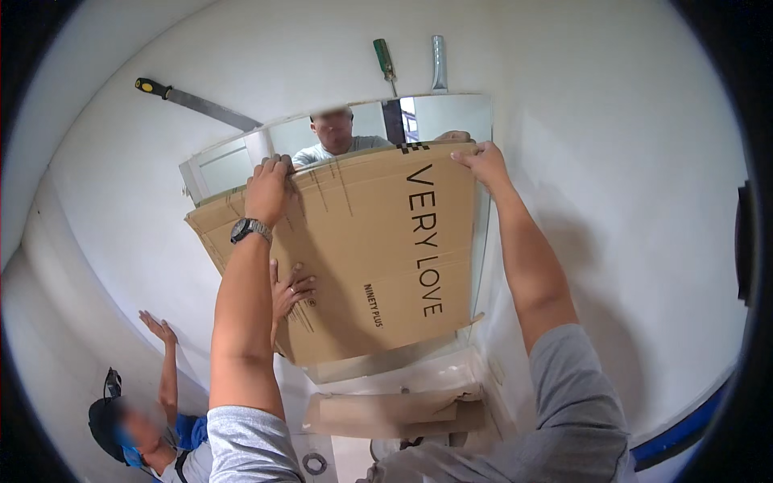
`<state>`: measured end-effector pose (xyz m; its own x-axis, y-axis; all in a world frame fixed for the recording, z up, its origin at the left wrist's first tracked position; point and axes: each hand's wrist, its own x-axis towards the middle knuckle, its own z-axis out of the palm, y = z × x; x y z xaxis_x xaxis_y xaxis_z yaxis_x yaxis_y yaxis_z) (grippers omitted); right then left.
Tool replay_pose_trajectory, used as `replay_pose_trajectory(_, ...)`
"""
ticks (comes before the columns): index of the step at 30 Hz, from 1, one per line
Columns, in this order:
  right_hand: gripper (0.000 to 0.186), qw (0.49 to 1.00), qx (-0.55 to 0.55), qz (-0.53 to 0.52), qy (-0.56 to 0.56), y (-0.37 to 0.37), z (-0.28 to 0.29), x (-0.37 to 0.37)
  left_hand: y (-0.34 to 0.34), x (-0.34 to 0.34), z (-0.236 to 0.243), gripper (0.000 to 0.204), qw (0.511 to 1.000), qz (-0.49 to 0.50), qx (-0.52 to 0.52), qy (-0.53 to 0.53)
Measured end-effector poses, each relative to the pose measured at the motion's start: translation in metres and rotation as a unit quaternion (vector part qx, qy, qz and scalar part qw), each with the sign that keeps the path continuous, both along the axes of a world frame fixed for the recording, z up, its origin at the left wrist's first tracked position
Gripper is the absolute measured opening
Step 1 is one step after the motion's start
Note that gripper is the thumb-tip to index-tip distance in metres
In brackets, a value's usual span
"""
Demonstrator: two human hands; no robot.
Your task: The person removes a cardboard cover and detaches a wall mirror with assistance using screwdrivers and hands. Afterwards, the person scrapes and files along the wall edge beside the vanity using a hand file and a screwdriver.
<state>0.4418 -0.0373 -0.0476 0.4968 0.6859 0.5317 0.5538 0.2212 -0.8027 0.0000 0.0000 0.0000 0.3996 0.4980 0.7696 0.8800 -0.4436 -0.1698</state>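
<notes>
A large flat cardboard sheet (362, 241) with dark printing stands upright against a wide mirror (459, 117) on the wall, leaving a strip of mirror showing along the top. My left hand (270, 189), with a metal watch on its wrist, is closed over the cardboard's upper edge left of centre. At the upper right corner my right hand (483, 165) pinches the edge, thumb on the front. A co-worker's hand (291, 294) lies spread on the cardboard's lower left, partly hidden behind my left forearm.
Above the mirror are a long flat blade tool (201, 105) with a black-and-yellow handle, a green-handled screwdriver (384, 60) and a silver tube (439, 64). The co-worker (145, 439) is low at left, one hand against the wall. Below lie brown cardboard (394, 412) and a grey ring (315, 463).
</notes>
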Motion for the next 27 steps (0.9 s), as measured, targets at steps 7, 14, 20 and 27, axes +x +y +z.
replay_pose_trajectory(7,0.055,0.998,0.053,0.01,0.042,-0.009,-0.01,-0.005,-0.006,-0.005,-0.014,0.048,0.998,-0.042,0.043,-0.017)
replay_pose_trajectory(14,0.05,0.998,0.066,-0.023,0.013,-0.005,-0.017,-0.014,0.0,-0.02,-0.023,0.038,0.997,-0.034,0.061,-0.012)
replay_pose_trajectory(20,0.072,0.994,0.059,-0.088,-0.01,-0.017,-0.013,-0.016,-0.008,-0.008,-0.02,0.041,0.997,-0.015,0.076,-0.022)
replay_pose_trajectory(27,0.084,0.975,0.193,-0.099,-0.043,-0.028,0.04,-0.036,-0.021,0.076,-0.013,0.044,0.974,-0.15,0.163,-0.047)
